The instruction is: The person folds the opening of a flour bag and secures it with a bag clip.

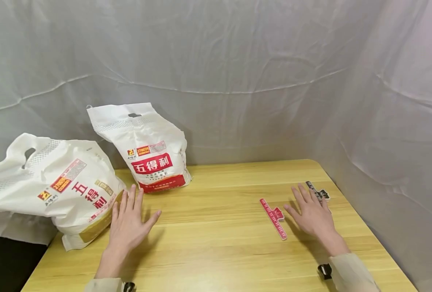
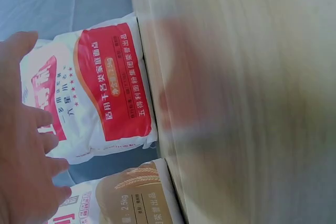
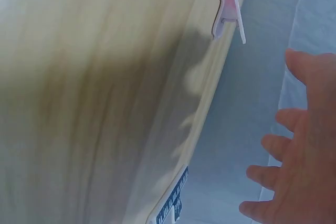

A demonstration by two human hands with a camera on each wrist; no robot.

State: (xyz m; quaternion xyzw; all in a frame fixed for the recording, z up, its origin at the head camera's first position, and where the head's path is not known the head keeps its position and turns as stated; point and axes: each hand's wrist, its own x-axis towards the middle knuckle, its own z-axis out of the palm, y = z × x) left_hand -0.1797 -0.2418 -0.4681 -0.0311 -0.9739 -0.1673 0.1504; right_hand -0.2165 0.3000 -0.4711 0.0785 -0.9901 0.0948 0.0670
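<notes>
In the head view my left hand (image 1: 128, 223), fingers spread and palm down, hovers over the table with nothing in it. Just beyond its fingertips stands a white flour bag with a red label (image 1: 152, 164); to its left a second flour bag with a gold base (image 1: 71, 182) leans over, partly behind the hand. My right hand (image 1: 312, 217) is likewise spread above the table, holding nothing. Beside its thumb lies a pink bag clip (image 1: 273, 219) with piano-key marks. A black bag clip (image 1: 322, 194) lies past its fingers, partly covered by them.
The wooden table (image 1: 208, 251) fills the lower view, its right edge beyond the black clip. Grey cloth (image 1: 230, 81) hangs behind the table and along the right side. Both bags stand at the left, the gold-based one near the table's left edge.
</notes>
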